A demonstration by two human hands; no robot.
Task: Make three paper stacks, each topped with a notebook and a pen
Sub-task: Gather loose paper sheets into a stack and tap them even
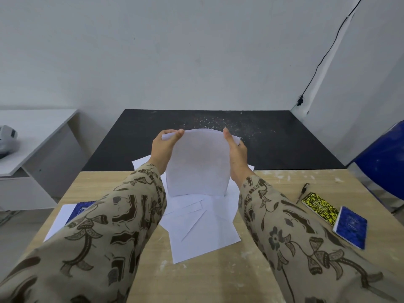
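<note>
A bundle of white paper sheets (pixel 197 165) stands upright on its lower edge in the middle of the wooden table (pixel 209 276). My left hand (pixel 164 149) grips its left side and my right hand (pixel 237 153) grips its right side, so the top bows. Loose white sheets (pixel 203 228) lie spread under it. At the left a blue notebook (pixel 79 212) lies on a paper stack (pixel 60 220), partly hidden by my left sleeve. At the right lie a black pen (pixel 302 192), a yellow-black notebook (pixel 320 207) and a second blue notebook (pixel 350 226).
A black table (pixel 273 145) adjoins the far edge of the wooden one. A white desk (pixel 32 136) stands at the left with a grey device (pixel 7 136) on it. A blue chair (pixel 384 160) stands at the right. A black cable (pixel 328 53) runs down the wall.
</note>
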